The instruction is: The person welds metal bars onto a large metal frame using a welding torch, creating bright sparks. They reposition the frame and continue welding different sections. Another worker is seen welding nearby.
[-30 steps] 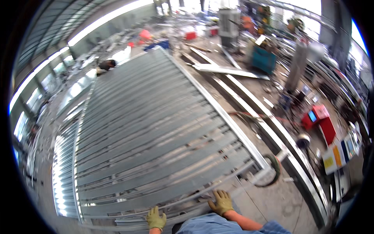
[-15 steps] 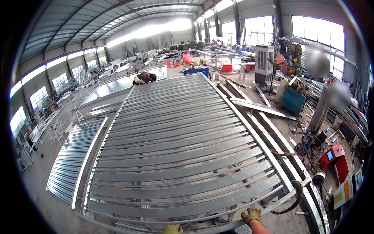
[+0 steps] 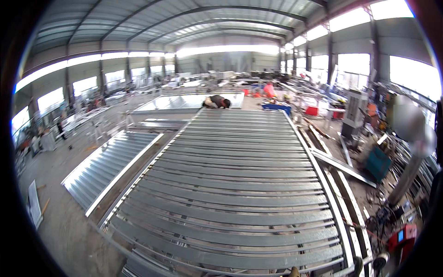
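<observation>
A large grey metal panel of parallel slats stretches away in front of me, framed by long side rails. At the lower edge of the picture, only a small piece of my right hand shows, in a yellowish-brown work glove. It is by the near end rail of the panel; its fingers are mostly cut off, so I cannot make out its grip. My left hand is out of the picture.
Left of the panel lies a smaller ribbed metal panel. A person bends low at the far end. Long metal beams lie on the right, near a teal box and a red machine. A blue case stands behind.
My view has tilted up and turned left, so the panel sits lower and further right. My left glove has left the picture, and my right one has nearly dropped out at the lower edge.
</observation>
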`<action>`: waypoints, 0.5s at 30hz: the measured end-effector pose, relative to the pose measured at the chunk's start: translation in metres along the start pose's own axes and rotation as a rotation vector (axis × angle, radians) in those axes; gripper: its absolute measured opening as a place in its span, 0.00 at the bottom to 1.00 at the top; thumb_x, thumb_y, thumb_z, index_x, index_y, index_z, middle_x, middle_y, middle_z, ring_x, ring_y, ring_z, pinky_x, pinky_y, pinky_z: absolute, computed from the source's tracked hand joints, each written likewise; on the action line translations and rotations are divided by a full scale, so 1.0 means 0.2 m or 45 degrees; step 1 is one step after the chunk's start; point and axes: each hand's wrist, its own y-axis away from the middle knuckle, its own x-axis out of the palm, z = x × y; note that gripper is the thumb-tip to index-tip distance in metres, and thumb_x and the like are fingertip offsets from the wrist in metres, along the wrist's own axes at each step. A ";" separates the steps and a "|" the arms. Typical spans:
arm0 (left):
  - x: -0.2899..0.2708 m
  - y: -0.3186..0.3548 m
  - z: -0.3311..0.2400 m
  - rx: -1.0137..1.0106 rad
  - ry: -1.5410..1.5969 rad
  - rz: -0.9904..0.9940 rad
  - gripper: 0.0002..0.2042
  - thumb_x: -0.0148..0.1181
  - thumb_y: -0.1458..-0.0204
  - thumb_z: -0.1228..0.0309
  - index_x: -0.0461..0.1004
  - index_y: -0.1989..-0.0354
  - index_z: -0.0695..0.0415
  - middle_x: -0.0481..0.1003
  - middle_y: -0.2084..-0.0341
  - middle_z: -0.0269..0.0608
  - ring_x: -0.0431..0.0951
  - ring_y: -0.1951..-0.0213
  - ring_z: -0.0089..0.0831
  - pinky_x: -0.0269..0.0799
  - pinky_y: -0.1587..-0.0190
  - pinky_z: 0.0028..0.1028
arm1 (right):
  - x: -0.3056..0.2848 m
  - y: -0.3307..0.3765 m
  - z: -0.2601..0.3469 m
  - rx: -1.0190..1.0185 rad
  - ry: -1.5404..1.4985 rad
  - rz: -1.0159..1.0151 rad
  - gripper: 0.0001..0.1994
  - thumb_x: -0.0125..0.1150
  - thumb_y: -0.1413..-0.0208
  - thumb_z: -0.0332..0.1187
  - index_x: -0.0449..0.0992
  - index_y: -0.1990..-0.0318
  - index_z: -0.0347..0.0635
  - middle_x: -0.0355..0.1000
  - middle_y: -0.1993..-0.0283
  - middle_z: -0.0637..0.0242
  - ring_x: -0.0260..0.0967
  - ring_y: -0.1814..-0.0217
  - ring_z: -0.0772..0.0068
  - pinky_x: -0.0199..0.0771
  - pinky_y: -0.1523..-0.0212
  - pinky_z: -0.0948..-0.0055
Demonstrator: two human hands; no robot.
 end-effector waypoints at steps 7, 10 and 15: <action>0.06 -0.06 0.03 -0.104 -0.046 -0.047 0.38 0.63 0.45 0.40 0.73 0.29 0.50 0.81 0.43 0.57 0.82 0.42 0.55 0.77 0.40 0.50 | 0.08 -0.16 -0.11 -0.491 0.711 -0.019 0.10 0.67 0.39 0.46 0.80 0.63 0.53 0.73 0.71 0.62 0.70 0.69 0.63 0.73 0.67 0.56; 0.14 -0.11 0.11 -0.075 0.068 -0.101 0.38 0.64 0.45 0.41 0.71 0.28 0.50 0.81 0.43 0.57 0.81 0.42 0.56 0.77 0.40 0.49 | 0.07 -0.18 -0.13 -0.667 0.731 0.030 0.08 0.67 0.41 0.43 0.82 0.66 0.52 0.75 0.72 0.60 0.72 0.69 0.60 0.74 0.67 0.54; 0.20 -0.23 0.08 -0.040 -0.012 -0.029 0.35 0.64 0.43 0.45 0.72 0.29 0.49 0.80 0.41 0.55 0.81 0.40 0.55 0.77 0.39 0.49 | -0.05 -0.11 -0.17 -0.963 0.620 0.175 0.06 0.67 0.44 0.36 0.85 0.66 0.45 0.81 0.64 0.51 0.77 0.61 0.48 0.77 0.59 0.49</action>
